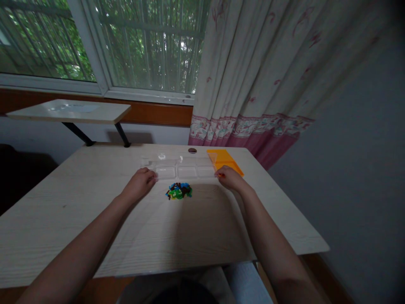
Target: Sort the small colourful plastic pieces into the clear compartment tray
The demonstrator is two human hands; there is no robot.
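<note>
You are pressing the curled fingers of your left hand (141, 181) against the left end of the clear compartment tray (186, 171), and your right hand (230, 177) is touching its right end in the same curled way, though I cannot tell whether either is truly gripping. The tray is lying flat between your hands, the pile of coloured pieces (179, 191) is sitting between them just nearer you, and the orange sheet (225, 159) is lying just beyond your right hand.
</note>
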